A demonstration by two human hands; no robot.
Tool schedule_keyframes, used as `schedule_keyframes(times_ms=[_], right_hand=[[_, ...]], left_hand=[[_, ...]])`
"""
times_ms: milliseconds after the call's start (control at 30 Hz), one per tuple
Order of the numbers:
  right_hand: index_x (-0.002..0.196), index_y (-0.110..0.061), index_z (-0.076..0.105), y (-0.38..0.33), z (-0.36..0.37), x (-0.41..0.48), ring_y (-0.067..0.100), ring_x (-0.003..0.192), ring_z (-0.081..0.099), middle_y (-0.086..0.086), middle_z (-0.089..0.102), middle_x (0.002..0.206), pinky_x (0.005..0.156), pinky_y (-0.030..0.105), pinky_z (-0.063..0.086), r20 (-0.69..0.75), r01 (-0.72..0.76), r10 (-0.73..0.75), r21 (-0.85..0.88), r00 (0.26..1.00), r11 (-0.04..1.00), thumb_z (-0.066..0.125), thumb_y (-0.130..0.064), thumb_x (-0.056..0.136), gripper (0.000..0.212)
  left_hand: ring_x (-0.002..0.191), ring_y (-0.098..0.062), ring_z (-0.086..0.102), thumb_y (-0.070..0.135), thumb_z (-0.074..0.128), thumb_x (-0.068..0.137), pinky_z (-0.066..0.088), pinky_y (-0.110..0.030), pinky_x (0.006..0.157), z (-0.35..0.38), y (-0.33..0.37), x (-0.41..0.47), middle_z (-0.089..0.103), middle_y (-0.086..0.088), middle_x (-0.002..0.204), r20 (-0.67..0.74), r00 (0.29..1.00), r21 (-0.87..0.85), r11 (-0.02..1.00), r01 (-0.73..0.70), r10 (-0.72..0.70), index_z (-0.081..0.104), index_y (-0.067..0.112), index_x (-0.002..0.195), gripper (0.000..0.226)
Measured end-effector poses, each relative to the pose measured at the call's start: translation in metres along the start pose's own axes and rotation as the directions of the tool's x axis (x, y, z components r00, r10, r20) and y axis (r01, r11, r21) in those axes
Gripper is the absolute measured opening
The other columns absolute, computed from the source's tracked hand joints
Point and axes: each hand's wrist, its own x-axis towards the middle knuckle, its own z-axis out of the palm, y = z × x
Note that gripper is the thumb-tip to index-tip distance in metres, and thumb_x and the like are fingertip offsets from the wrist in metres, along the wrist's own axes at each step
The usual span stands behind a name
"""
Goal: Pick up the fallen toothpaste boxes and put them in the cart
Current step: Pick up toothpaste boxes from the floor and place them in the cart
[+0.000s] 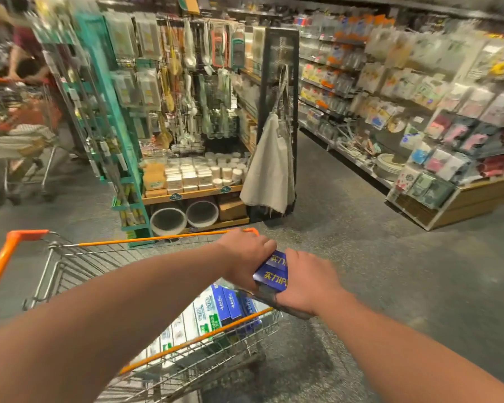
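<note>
Your two bare arms reach forward from the bottom of the frame and meet just right of centre. Your left hand (245, 257) curls over the far end of a small stack of blue toothpaste boxes (271, 271) with yellow lettering. Your right hand (307, 282) grips the near end, so the stack is clasped between both hands. The stack is above the right corner of the cart (26, 235), a wire trolley with orange edging that fills the lower left. Inside it, below your hands, lie more boxes (213, 311), some white and green, some blue. At upper centre, a display stand (186, 181) holds hanging utensils and white tubs, with a pale cloth (269, 170) hanging on its right side. Shelving (419, 112) lines the upper right. A blurred person (26, 53) with a second trolley (21, 117) stands at upper left.
</note>
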Motion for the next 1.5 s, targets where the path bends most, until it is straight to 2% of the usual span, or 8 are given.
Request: schedule_keyframes(times_ms=[333, 500, 600, 833, 1033, 1167, 1267, 1500], right_hand=[[0.121, -0.019, 0.041, -0.009, 0.043, 0.125, 0.026, 0.113, 0.056, 0.002, 0.056, 0.121, 0.083, 0.043, 0.047, 0.004, -0.091, 0.091, 0.059, 0.996, 0.994, 0.07, -0.066, 0.072, 0.074], [0.128, -0.018, 0.042, -0.011, 0.096, 0.181, 0.027, 0.117, 0.059, 0.004, 0.057, 0.127, 0.086, 0.041, 0.049, -0.009, -0.192, 0.194, 0.112, 0.981, 0.975, 0.047, -0.027, 0.1, 0.03], [0.121, -0.02, 0.046, -0.015, 0.136, 0.205, 0.023, 0.109, 0.063, 0.001, 0.061, 0.119, 0.079, 0.042, 0.053, 0.023, -0.278, 0.278, 0.141, 0.96, 0.95, 0.046, -0.03, 0.103, 0.021], [0.11, -0.021, 0.045, -0.021, 0.219, 0.24, 0.024, 0.098, 0.065, 0.0, 0.064, 0.109, 0.071, 0.04, 0.052, 0.204, -0.4, 0.368, 0.141, 0.907, 0.906, 0.062, -0.04, 0.089, 0.033], [0.111, -0.018, 0.034, -0.026, 0.261, 0.265, 0.026, 0.104, 0.064, 0.001, 0.063, 0.116, 0.077, 0.036, 0.053, 0.298, -0.464, 0.406, 0.157, 0.864, 0.872, 0.055, -0.041, 0.096, 0.034], [0.114, -0.019, 0.035, -0.038, 0.276, 0.271, 0.022, 0.108, 0.063, -0.003, 0.056, 0.111, 0.072, 0.027, 0.04, 0.436, -0.528, 0.407, 0.201, 0.802, 0.825, 0.069, -0.066, 0.077, 0.069], [0.111, -0.021, 0.035, -0.046, 0.285, 0.269, 0.018, 0.103, 0.063, -0.004, 0.054, 0.104, 0.08, 0.03, 0.051, 0.422, -0.521, 0.422, 0.149, 0.802, 0.841, 0.065, -0.074, 0.076, 0.07], [0.116, -0.015, 0.036, -0.054, 0.309, 0.275, 0.021, 0.109, 0.063, 0.001, 0.06, 0.119, 0.078, 0.033, 0.051, 0.418, -0.554, 0.468, 0.109, 0.778, 0.825, 0.07, -0.077, 0.066, 0.087]], left_hand=[[0.112, -0.024, 0.055, 0.069, 0.074, 0.067, 0.046, -0.045, 0.096, 0.053, -0.101, 0.073, 0.057, 0.001, 0.123, 0.044, 0.999, 0.069, 0.997, 0.027, -0.03, 0.043, 0.025, 0.138, 0.09], [0.114, -0.026, 0.056, 0.068, 0.077, 0.064, 0.032, -0.049, 0.112, 0.107, -0.135, 0.118, 0.06, 0.002, 0.121, 0.102, 0.995, 0.111, 0.994, 0.01, -0.022, 0.049, 0.025, 0.137, 0.089], [0.123, -0.027, 0.051, 0.056, 0.08, 0.07, 0.02, -0.055, 0.12, 0.136, -0.145, 0.134, 0.057, 0.001, 0.129, 0.195, 0.98, 0.107, 0.993, -0.047, 0.025, 0.047, 0.024, 0.136, 0.08], [0.093, -0.025, 0.059, 0.047, 0.09, 0.051, 0.035, -0.052, 0.108, 0.217, -0.17, 0.158, 0.06, 0.005, 0.099, 0.187, 0.967, -0.003, 0.984, -0.175, 0.173, 0.049, 0.025, 0.112, 0.077], [0.107, -0.028, 0.058, 0.025, 0.081, 0.063, 0.031, -0.059, 0.117, 0.279, -0.184, 0.178, 0.062, 0.0, 0.107, 0.175, 0.948, -0.014, 0.964, -0.267, 0.265, 0.057, 0.02, 0.114, 0.056], [0.12, -0.029, 0.054, 0.021, 0.081, 0.066, 0.022, -0.058, 0.121, 0.321, -0.193, 0.189, 0.062, 0.001, 0.113, 0.175, 0.92, -0.027, 0.936, -0.351, 0.35, 0.056, 0.021, 0.117, 0.057], [0.126, -0.028, 0.054, 0.024, 0.085, 0.062, 0.024, -0.055, 0.121, 0.345, -0.194, 0.193, 0.064, 0.003, 0.117, 0.157, 0.907, -0.029, 0.919, -0.392, 0.392, 0.061, 0.025, 0.118, 0.061], [0.128, -0.031, 0.05, 0.023, 0.078, 0.065, 0.02, -0.057, 0.122, 0.39, -0.196, 0.2, 0.06, 0.0, 0.122, 0.061, 0.903, -0.118, 0.901, -0.418, 0.426, 0.056, 0.025, 0.123, 0.062]])
